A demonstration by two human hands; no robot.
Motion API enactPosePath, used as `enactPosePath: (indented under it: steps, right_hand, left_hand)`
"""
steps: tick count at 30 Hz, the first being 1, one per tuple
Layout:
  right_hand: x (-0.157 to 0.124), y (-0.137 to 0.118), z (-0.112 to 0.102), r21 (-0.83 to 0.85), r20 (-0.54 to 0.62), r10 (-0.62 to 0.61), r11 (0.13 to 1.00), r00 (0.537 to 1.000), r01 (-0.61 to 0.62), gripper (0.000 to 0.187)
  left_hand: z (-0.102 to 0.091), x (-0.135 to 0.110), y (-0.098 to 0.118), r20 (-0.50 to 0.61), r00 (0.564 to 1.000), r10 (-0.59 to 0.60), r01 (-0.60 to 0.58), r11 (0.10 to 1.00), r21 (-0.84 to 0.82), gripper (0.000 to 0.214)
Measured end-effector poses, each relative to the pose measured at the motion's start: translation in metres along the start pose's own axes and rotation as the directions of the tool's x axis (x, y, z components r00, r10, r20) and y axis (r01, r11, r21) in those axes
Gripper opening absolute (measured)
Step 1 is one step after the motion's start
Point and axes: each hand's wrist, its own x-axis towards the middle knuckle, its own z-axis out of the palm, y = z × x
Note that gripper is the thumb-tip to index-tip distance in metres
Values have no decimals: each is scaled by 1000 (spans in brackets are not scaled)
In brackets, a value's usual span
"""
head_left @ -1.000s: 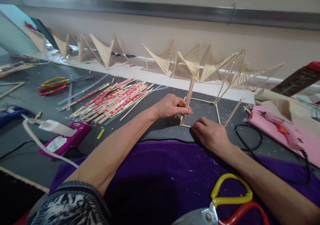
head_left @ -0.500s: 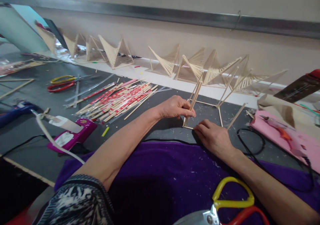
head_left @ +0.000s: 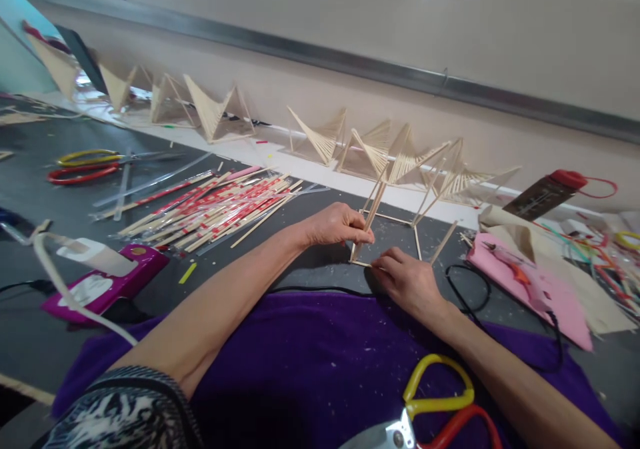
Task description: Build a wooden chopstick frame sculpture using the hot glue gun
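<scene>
On the dark tabletop stands a small frame of thin wooden sticks (head_left: 417,242), with a square base and upright sticks (head_left: 377,204) at its near left corner. Those uprights are pinched between the thumb and fingers of my left hand (head_left: 339,225). My right hand (head_left: 406,277) rests at the frame's near side, its fingertips closed on the near base stick (head_left: 361,263). The far end of that stick is hidden under the fingers. A lone stick (head_left: 444,241) leans up just beyond my right hand.
Finished stick models (head_left: 320,136) line the wall. Wrapped sticks (head_left: 225,209) lie left, near scissors (head_left: 90,158) and a magenta device (head_left: 113,277). At right are a pink glue gun (head_left: 525,276), its black cord (head_left: 467,270) and a bottle (head_left: 537,192). Yellow-and-red-handled scissors (head_left: 440,406) lie on purple cloth (head_left: 300,356).
The camera view has turned to the right, so everything sits further left in it. Both hands keep the same hold on the stick frame.
</scene>
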Motion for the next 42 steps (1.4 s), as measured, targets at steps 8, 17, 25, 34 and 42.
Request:
enactPosePath:
  steps: [8, 17, 25, 34, 42]
  right_hand:
    - [44, -9, -21, 552, -100, 323, 805, 941, -218, 36]
    - [65, -16, -18, 596, -229, 224, 802, 947, -46, 18]
    - [67, -14, -13, 485, -251, 132, 875, 959, 7, 21]
    - [71, -13, -20, 404, -171, 115, 914, 979, -37, 32]
    - [70, -13, -6, 294, -37, 57, 955, 998, -43, 25]
  left_hand:
    - [0, 0, -5, 8, 995, 102, -103, 990, 93, 30]
    - [4, 0, -6, -27, 996, 87, -84, 989, 118, 28]
    - [5, -2, -6, -47, 998, -32, 31, 999, -7, 23]
    - [-7, -18, -8, -13, 969, -246, 241, 936, 257, 21]
    - [15, -16, -7, -26, 936, -350, 323, 830, 455, 15]
